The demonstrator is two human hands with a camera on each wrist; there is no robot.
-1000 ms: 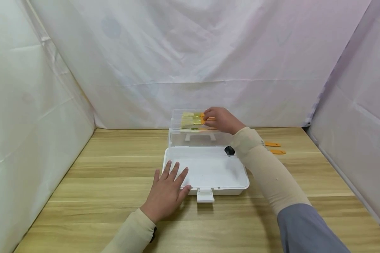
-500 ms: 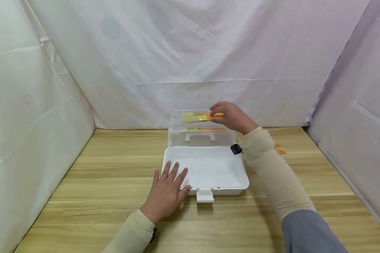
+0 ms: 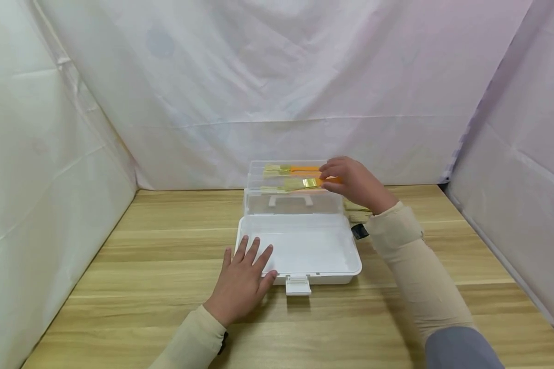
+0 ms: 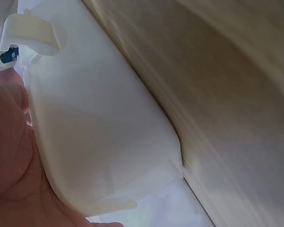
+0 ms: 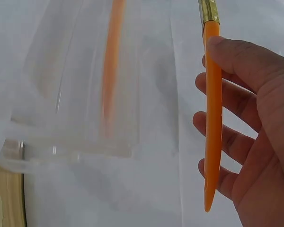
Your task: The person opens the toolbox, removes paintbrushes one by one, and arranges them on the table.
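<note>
My right hand (image 3: pixel 357 185) pinches a flat paintbrush by its orange handle (image 5: pixel 213 104), thumb on one side and fingers on the other in the right wrist view. Its gold ferrule (image 3: pixel 310 183) and pale bristles point left, in front of the clear upper tray (image 3: pixel 256 177). Another paintbrush (image 3: pixel 304 168) lies in that tray. My left hand (image 3: pixel 242 282), fingers spread and straight, rests on the front left corner of the open white box (image 3: pixel 304 248). In the left wrist view the palm is against the box's side wall (image 4: pixel 94 118).
More paintbrushes (image 3: pixel 360 217) lie on the wooden table (image 3: pixel 175 230) behind the box's right side, partly hidden by my right arm. The box's latch (image 3: pixel 298 285) hangs open at the front. A white cloth (image 3: pixel 203 92) hangs behind the table.
My right hand has taken the paintbrush from beside the other one and drawn it to the right, then slightly down. The left hand has stayed in place.
</note>
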